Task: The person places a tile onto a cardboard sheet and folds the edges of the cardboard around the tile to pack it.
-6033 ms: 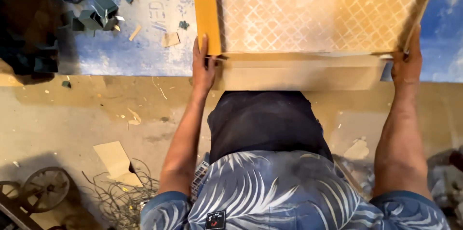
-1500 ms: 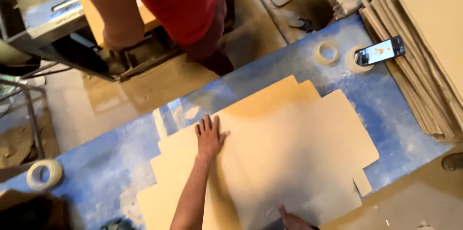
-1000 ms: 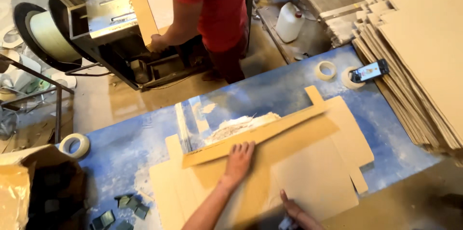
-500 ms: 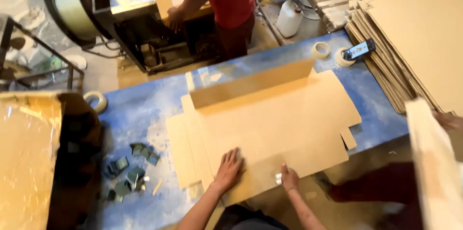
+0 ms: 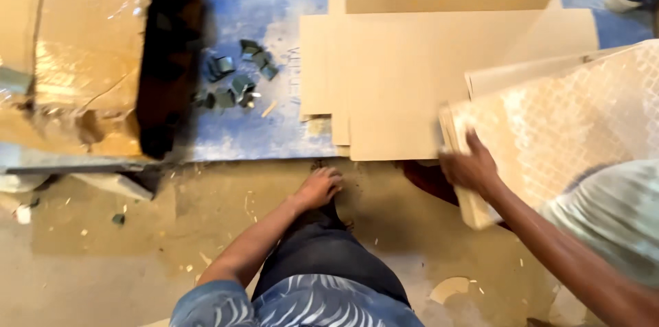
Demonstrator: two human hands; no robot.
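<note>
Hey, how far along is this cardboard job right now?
Done: a flat cardboard blank lies spread on the blue table. In hand: the left hand rests empty at the table's near edge, while a co-worker's hand grips a tilted stack of lattice-patterned sheets over the blank's right side. Left: the sheets are not yet laid flat, and the blank is unfolded.

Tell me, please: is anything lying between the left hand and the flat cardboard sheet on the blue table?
Nothing visible. The left hand is at the blue table's near edge, just below the cardboard sheet. A co-worker's hand holds a patterned board over the sheet's right side only.
</note>
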